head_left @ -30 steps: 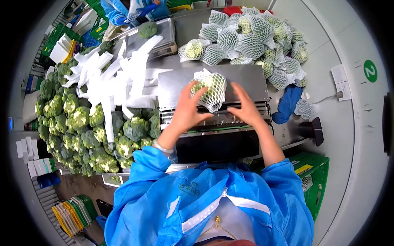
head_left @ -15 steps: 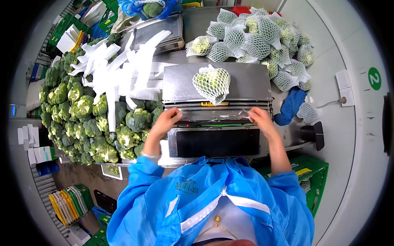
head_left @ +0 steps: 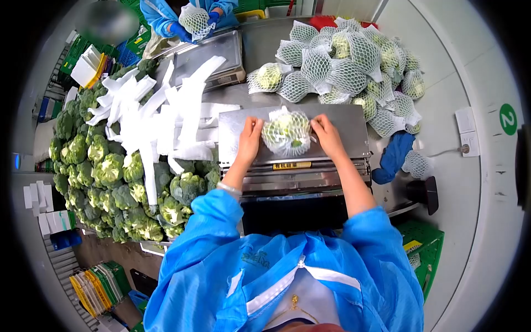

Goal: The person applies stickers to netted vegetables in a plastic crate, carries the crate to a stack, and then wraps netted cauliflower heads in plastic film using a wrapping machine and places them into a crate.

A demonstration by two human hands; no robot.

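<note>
Wrapped head: the netted head (head_left: 286, 126) sits mid-plate on the steel plate (head_left: 351, 122); I'm reading the clock from it, twelve pointing away from the wearer.
Film: clear film (head_left: 289, 147) lies over the net, shiny and crinkled.
Left hand: the left hand (head_left: 250, 138) is at nine o'clock, fingers narrow, pinched on the film right beside the head.
Right hand: the right hand (head_left: 329, 137) is at three, fingertips likewise drawn together on the film.
Label: a yellow label (head_left: 292, 165) shows at six, on the plate's near edge, with a dark panel (head_left: 293, 216) beyond it, nearer the wearer.
Strips: white strips (head_left: 188, 113) sprawl from nine to ten, their ends crowding the plate's side.
Broccoli: a big broccoli pile (head_left: 110, 166) spreads between eight and nine, partly under the strips.
Netted heap: more netted heads (head_left: 343, 69) crowd one o'clock, close to the plate's far corner.
Blue cloth: a crumpled blue cloth (head_left: 394, 157) lies between three and four, a loose net (head_left: 416, 164) just beyond.
Scale: a scale (head_left: 209, 55) stands between ten and eleven.
Co-worker: at eleven, blue-gloved hands (head_left: 180, 31) hold a netted ball (head_left: 193, 21).
Crate: a green crate (head_left: 428, 249) sits between four and five.
</note>
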